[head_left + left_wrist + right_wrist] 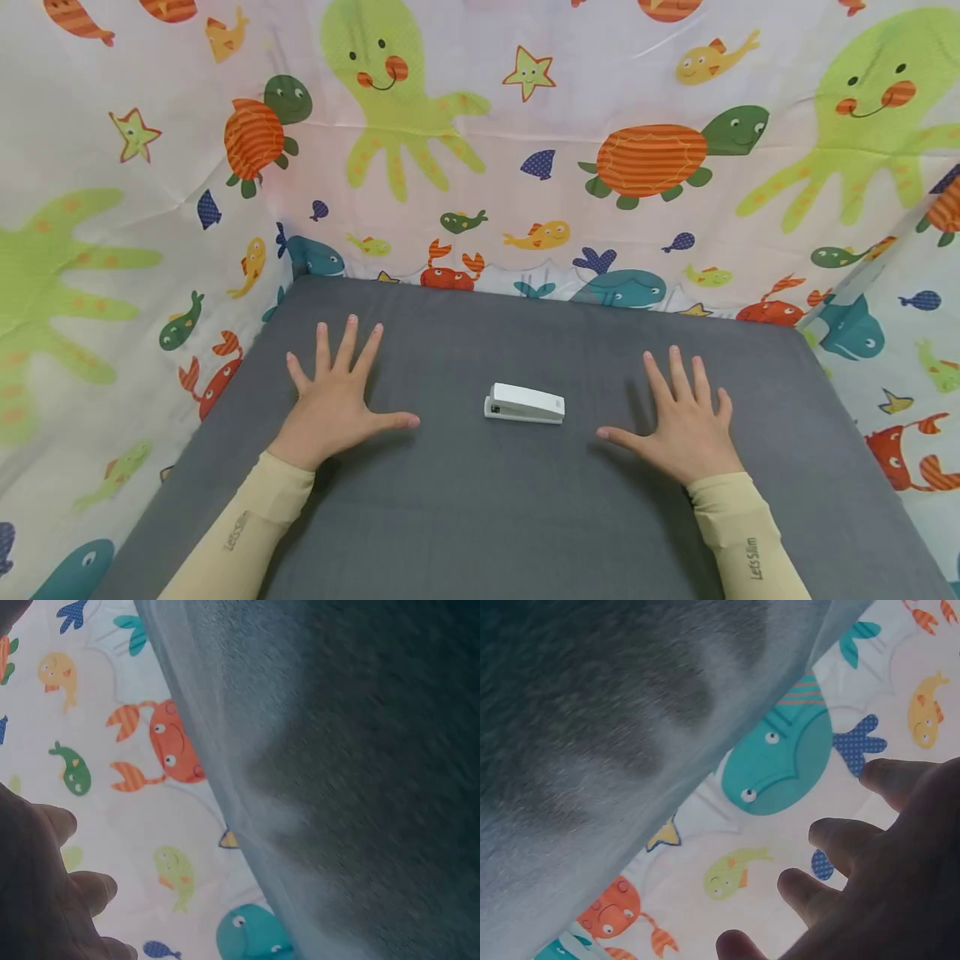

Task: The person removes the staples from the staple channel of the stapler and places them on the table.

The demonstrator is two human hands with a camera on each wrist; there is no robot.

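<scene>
A white stapler (525, 404) lies on the grey tabletop (480, 517), between the two hands in the head view. To its left my left hand (337, 400) is spread palm down above the cloth, fingers straight, thumb pointing toward the stapler. My right hand (684, 421) is spread the same way on the other side, its thumb tip closer to the stapler's right end. Neither hand holds anything. In the left wrist view, fingertips (94, 891) show at the lower left; the right wrist view has fingers (847, 844) stretched out at the lower right. The stapler is outside both wrist views.
A white curtain (480, 108) printed with sea animals hangs along the back and both sides of the table. The table's back edge (525, 302) meets it. Beige sleeves (247, 521) cover both forearms.
</scene>
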